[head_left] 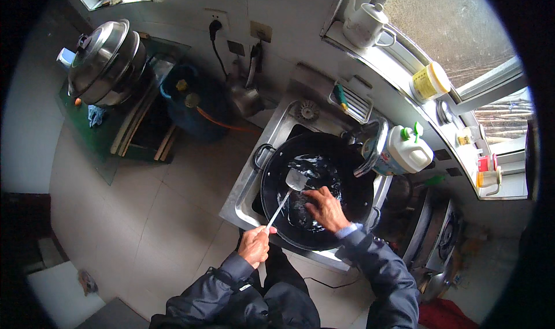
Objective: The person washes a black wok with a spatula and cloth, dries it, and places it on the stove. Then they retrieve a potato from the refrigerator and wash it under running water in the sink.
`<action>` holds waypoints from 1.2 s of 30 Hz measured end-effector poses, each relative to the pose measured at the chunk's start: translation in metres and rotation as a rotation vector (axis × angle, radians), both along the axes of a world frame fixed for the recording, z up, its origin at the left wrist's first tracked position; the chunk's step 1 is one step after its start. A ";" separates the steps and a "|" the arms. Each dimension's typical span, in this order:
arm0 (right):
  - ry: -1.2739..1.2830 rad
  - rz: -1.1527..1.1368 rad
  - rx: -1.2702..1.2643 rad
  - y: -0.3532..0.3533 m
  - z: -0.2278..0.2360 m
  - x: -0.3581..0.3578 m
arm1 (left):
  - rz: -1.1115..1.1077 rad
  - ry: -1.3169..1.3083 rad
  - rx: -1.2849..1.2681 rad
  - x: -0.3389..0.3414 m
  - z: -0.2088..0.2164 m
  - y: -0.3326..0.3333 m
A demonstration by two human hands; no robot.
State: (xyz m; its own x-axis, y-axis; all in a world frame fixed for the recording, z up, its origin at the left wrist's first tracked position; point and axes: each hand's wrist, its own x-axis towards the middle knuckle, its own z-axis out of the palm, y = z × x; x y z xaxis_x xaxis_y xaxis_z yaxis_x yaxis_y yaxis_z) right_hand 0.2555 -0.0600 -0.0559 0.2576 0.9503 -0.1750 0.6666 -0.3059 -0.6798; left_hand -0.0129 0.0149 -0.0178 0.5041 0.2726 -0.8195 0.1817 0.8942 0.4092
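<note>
A large black wok (272, 199) with two side handles rests over the metal sink (234, 205), wet and shiny inside. My left hand (254, 246) is wrapped round the handle of a metal spatula (296, 180), whose flat blade is tilted up above the wok's middle. Inside the wok's near right part is my right hand (328, 209), palm down, its fingers reaching left, bent and somewhat apart. Nothing shows in these fingers, though their undersides are hidden. The faucet (378, 147) curves over the wok's right rim.
A white jug with a green cap (407, 150) stands right of the sink. Behind the wok are a dish rack (355, 103) and a metal strainer (307, 110). A gas stove (445, 236) is at the right. A teapot (367, 25) sits on the sill; a steamer pot (107, 63) stands far left.
</note>
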 end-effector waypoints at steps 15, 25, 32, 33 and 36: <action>-0.753 0.337 -0.012 0.031 0.012 -0.050 | 0.001 0.019 0.050 -0.002 -0.008 -0.017; -0.689 0.472 -0.219 -0.019 -0.002 0.047 | -0.051 0.001 0.192 -0.012 -0.009 -0.012; -0.149 0.034 -0.529 0.001 -0.035 0.049 | -0.220 0.106 0.930 0.006 -0.011 -0.009; -0.023 0.078 -0.408 0.000 -0.026 0.043 | -0.212 0.123 0.929 0.009 -0.009 -0.009; -0.036 -0.028 -0.111 -0.006 0.018 0.013 | -0.206 0.139 0.861 0.014 -0.003 -0.007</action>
